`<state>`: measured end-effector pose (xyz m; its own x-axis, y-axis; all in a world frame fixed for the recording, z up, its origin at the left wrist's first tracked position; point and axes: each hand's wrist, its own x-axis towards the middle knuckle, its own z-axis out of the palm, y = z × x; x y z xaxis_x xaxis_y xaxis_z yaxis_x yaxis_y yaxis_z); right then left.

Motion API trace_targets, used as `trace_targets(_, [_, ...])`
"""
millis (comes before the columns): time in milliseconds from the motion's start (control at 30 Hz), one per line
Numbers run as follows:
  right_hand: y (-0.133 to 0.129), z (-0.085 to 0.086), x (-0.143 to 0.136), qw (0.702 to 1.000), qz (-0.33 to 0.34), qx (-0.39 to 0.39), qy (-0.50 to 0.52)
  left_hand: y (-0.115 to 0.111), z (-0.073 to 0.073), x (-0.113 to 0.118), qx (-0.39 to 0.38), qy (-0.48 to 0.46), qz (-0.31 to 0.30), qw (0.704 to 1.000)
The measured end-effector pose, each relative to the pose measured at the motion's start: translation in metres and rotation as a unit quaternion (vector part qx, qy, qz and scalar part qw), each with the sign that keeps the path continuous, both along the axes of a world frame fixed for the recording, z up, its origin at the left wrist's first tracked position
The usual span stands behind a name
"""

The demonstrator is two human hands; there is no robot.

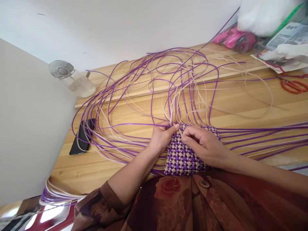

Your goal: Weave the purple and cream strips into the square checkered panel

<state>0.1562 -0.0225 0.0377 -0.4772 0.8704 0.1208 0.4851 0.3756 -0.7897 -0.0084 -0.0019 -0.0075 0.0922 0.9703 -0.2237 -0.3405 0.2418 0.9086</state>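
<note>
A woven panel (184, 157) of purple and beige plastic strands lies on the wooden table against my body. My left hand (162, 136) grips its far left corner, thumb on top and fingers tucked underneath. My right hand (202, 142) is closed over the panel, its thumb and index finger pinching a beige strand (180, 132) near the left thumb. Long loose purple and beige strands (192, 86) fan out from the panel's far edge and curl over the table. More strands (264, 134) run off to the right and to the left.
A black phone (82, 136) lies under strands at the left. Behind it stands a clear plastic jug (81, 85) with a grey lid. Red-handled scissors (295, 86) rest at the right, near bagged pink items (237, 38). A strand bundle (55, 195) hangs at the lower left.
</note>
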Motion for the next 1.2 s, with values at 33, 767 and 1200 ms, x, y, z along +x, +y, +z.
trace_targets(33, [-0.001, 0.0, 0.001, 1.0, 0.002, -0.012, 0.0, 0.001, 0.001, -0.001, 0.001, -0.001, -0.001, 1.0])
trace_targets(767, [0.002, -0.004, 0.01, 0.994, 0.009, -0.099, 0.036, 0.006, 0.015, -0.016, -0.087, 0.006, -0.106, 0.991])
trace_targets(1200, [-0.002, -0.009, 0.012, 0.984, 0.011, -0.137, 0.112, 0.005, 0.019, -0.013, -0.137, -0.024, -0.069, 0.988])
